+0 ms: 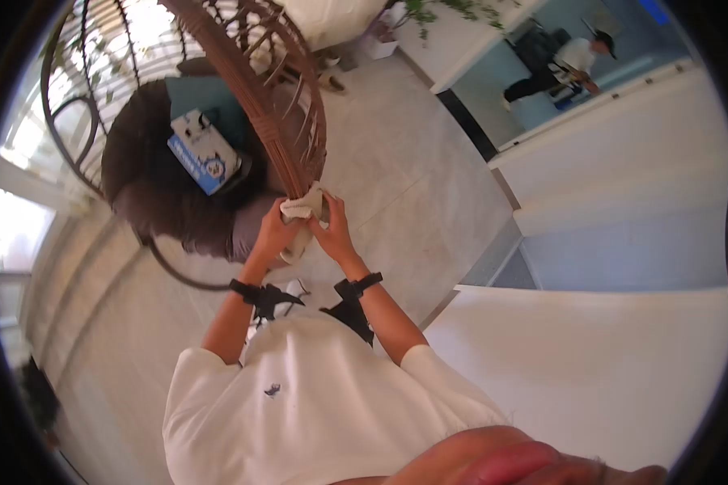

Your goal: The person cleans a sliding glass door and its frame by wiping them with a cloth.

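Observation:
A cream cloth (302, 207) is folded over the near end of the brown wicker rim (255, 105) of a round chair. My left hand (275, 233) grips the cloth from the left side. My right hand (334, 231) has its fingers closed on it from the right. Part of the cloth hangs down between my hands. Beside them lies the chair's dark padded cushion (146, 182), with a blue and white box (205, 155) and a teal pillow (206, 95) on it. Both wrists wear black straps.
Pale tiled floor (396, 162) surrounds the chair, with curved steps (81, 299) to the left. A white surface (590, 364) stands close on my right. Shoes (332, 83) and a potted plant (383, 47) are at the back. Another person (573, 61) bends over beyond an opening.

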Demonstrator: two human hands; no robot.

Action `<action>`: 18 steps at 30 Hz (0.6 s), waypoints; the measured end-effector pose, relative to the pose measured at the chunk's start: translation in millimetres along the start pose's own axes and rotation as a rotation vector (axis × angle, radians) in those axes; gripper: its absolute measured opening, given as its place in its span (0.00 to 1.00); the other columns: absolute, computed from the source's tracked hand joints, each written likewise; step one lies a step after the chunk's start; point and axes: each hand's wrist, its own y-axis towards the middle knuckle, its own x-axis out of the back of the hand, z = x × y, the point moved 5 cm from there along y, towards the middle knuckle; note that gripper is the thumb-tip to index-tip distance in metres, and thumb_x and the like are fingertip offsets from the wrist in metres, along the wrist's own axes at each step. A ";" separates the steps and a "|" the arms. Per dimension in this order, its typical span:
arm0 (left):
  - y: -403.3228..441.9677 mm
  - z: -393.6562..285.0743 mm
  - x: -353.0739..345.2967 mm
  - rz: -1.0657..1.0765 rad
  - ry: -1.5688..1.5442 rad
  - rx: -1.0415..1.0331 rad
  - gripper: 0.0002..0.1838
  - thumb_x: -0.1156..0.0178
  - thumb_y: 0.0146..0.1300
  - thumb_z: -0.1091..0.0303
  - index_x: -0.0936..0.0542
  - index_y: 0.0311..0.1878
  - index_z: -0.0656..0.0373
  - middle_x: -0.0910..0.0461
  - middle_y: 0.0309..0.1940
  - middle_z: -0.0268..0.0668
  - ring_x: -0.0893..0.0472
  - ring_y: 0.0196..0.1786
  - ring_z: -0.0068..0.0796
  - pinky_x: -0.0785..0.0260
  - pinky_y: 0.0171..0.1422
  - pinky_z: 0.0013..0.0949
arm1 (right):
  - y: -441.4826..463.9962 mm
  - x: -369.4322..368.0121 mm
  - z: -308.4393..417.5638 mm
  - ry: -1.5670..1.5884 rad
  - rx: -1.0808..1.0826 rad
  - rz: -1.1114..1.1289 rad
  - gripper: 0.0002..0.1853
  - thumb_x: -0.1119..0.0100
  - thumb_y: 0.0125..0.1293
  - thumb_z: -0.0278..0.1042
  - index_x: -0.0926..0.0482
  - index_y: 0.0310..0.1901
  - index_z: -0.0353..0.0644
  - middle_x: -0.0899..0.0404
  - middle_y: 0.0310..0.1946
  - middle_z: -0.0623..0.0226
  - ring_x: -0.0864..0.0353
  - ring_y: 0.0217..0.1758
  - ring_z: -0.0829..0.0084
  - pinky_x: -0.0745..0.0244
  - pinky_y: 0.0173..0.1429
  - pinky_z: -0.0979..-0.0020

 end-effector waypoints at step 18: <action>-25.1 -72.8 -59.4 -0.927 0.475 0.226 0.27 0.32 0.60 0.61 0.26 0.62 0.57 0.18 0.50 0.50 0.18 0.54 0.44 0.26 0.56 0.39 | 89.7 66.4 -20.5 0.236 0.360 0.777 0.32 0.34 0.57 0.36 0.31 0.65 0.40 0.26 0.52 0.48 0.25 0.56 0.51 0.28 0.61 0.56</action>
